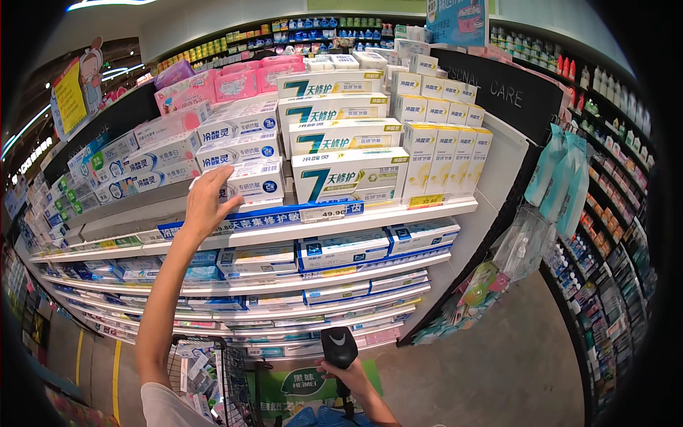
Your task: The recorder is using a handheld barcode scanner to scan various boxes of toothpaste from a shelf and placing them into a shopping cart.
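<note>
Your left hand (206, 203) reaches up, fingers pressed together on a white-and-blue toothpaste box (255, 179) at ten o'clock from the handheld scanner (339, 350), which your right hand (346, 376) grips closed. Judging by this, you're mid-pick; next, draw the box cleanly out.

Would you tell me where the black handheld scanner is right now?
The black handheld scanner sits low at centre, gripped by the right hand, beside the shopping cart.
</note>
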Action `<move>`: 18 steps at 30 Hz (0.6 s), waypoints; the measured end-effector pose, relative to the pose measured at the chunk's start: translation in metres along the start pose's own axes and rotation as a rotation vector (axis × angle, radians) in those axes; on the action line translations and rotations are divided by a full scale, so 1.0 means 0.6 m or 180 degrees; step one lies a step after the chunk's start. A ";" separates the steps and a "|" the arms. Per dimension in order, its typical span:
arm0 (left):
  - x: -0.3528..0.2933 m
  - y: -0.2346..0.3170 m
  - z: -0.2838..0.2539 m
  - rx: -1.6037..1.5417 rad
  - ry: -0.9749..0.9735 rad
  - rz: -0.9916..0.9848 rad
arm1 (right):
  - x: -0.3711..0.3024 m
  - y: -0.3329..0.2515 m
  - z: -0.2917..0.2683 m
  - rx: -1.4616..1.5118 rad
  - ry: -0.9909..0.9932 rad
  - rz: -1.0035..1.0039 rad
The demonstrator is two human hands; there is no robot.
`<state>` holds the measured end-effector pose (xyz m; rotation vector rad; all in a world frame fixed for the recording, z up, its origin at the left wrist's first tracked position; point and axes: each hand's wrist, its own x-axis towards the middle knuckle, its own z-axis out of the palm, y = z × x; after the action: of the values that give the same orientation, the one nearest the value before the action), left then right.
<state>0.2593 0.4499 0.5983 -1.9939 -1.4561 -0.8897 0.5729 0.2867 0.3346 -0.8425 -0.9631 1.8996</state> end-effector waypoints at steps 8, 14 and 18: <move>0.006 0.003 -0.002 0.0023 -0.0031 0.0079 | 0.010 0.008 -0.012 -0.0307 -0.0190 0.0099; -0.001 0.007 -0.008 0.0088 -0.0200 -0.0048 | 0.002 0.006 -0.003 -0.0051 -0.0188 0.0151; -0.018 0.027 -0.016 0.0396 0.0022 0.0117 | -0.008 0.000 0.005 0.0045 -0.0238 0.0176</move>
<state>0.2704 0.4313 0.5960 -1.9181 -1.4307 -0.7705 0.5724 0.2817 0.3367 -0.8020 -0.9792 1.9952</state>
